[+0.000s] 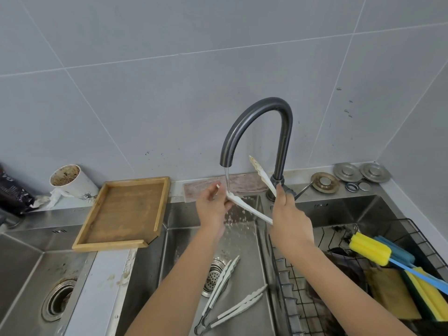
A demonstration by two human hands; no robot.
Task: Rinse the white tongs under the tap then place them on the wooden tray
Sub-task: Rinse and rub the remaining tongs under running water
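Note:
White tongs (249, 209) are spread wide in a V under the dark curved tap (257, 110), with water running onto the lower arm. My right hand (288, 214) grips the tongs at their hinge end. My left hand (213, 204) holds the tip of the lower arm in the stream. The upper arm (260, 170) points up past the tap's stem. An empty wooden tray (126, 212) rests on the counter ledge to the left of the sink. Two more white tongs (218, 287) (240, 309) lie in the sink basin near the drain.
A wire rack (303, 287) at the right holds a yellow sponge brush (371, 248) and sponges (419, 294). Metal drain covers (349, 172) sit behind it. A white cup (72, 180) and a dark bag (12, 190) stand at the left. A second basin with a drain (58, 299) lies at lower left.

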